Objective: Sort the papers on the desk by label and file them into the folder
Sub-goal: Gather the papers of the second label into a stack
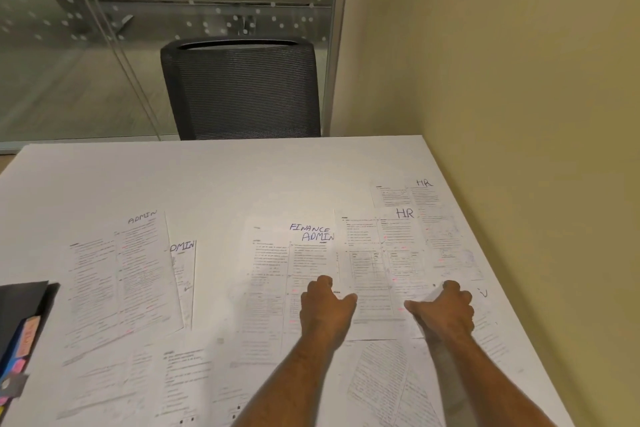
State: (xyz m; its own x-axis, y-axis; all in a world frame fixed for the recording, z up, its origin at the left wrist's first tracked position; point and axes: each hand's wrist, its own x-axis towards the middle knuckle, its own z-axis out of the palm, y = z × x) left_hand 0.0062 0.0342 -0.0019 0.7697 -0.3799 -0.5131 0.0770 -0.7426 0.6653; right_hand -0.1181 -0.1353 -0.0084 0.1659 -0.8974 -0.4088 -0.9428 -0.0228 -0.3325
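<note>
Both hands rest on papers on the desk [207, 177]. Left hand [325, 305] and right hand [446, 308] curl their fingers, pinching the HR sheet [377, 267]. The folder [20, 319] lies far left.

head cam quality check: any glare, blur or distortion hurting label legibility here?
Head view: wide-angle bowing bends the desk edges; a bright glare patch washes out the print between the left hand and right hand; handwritten ADMIN label, FINANCE label and HR label read fine, body text is too soft; folder cropped at left.
</note>
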